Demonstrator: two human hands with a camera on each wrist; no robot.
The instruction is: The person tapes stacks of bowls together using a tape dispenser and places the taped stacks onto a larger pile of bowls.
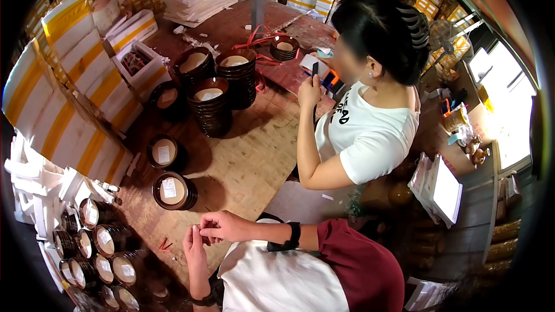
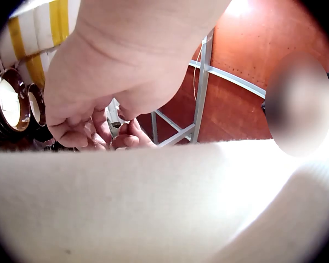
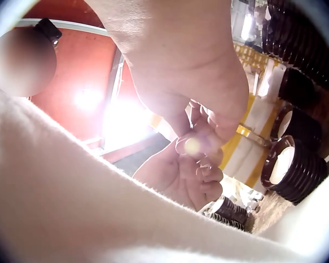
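Both hands met in front of the white apron [image 1: 272, 280], just above the near edge of the counter [image 1: 254, 162]. The right hand [image 1: 222, 226] lay above and slightly right of the left hand [image 1: 195, 248], fingertips touching. Both grips were curled, pinching something between them too small to identify; no long axis could be told. The nearest dark bowl [image 1: 172, 190] sat on the counter just beyond the hands, untouched, closer to the left hand.

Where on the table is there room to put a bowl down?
The bare wood of the table, between the tall bowl stacks and the hands, is free. The left edge is crowded with small bowls and foam pieces.
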